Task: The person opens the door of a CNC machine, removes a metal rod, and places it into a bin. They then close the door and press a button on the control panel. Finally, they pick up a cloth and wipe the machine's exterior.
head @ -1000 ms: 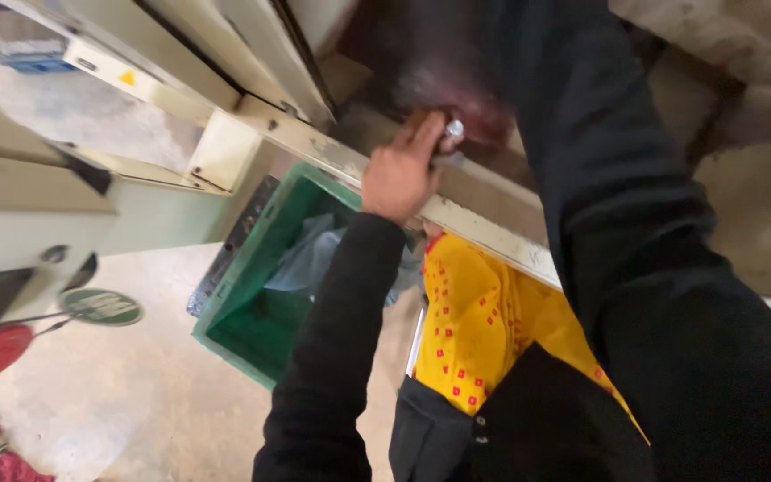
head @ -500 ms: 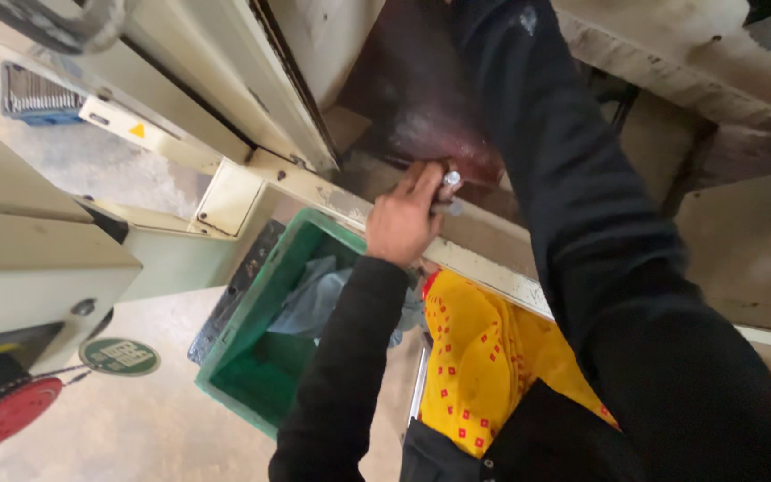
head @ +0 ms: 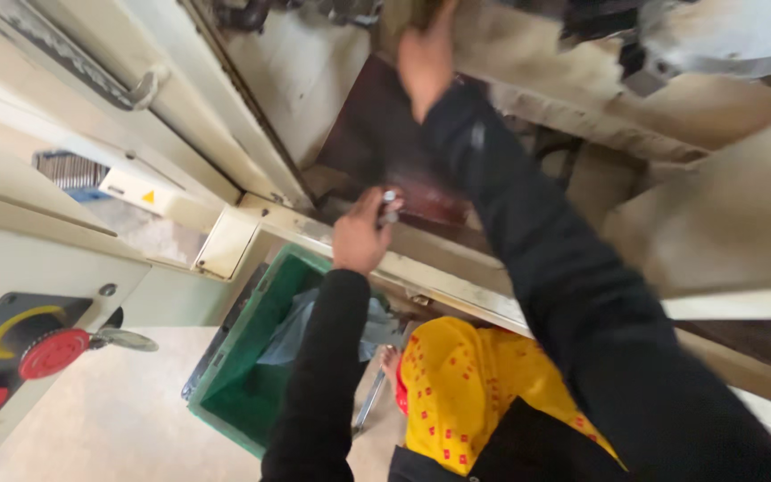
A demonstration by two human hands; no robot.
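A small yellow triangular warning label (head: 147, 197) sits on the cream machine frame (head: 171, 207).

- The left hand (head: 360, 239) sits at the edge of the machine's ledge (head: 439, 278), touching a small metal piece (head: 389, 205);
- the right hand (head: 426, 55) is higher up, deeper inside the machine opening;
- a crate (head: 252, 375) stands on the floor below the ledge, left of the left forearm;
- a round push button (head: 53, 352) sits on a panel at far left, well apart from the crate.

Small shiny metal piece (head: 389, 205) pinched at cream machine ledge (head: 439, 277)
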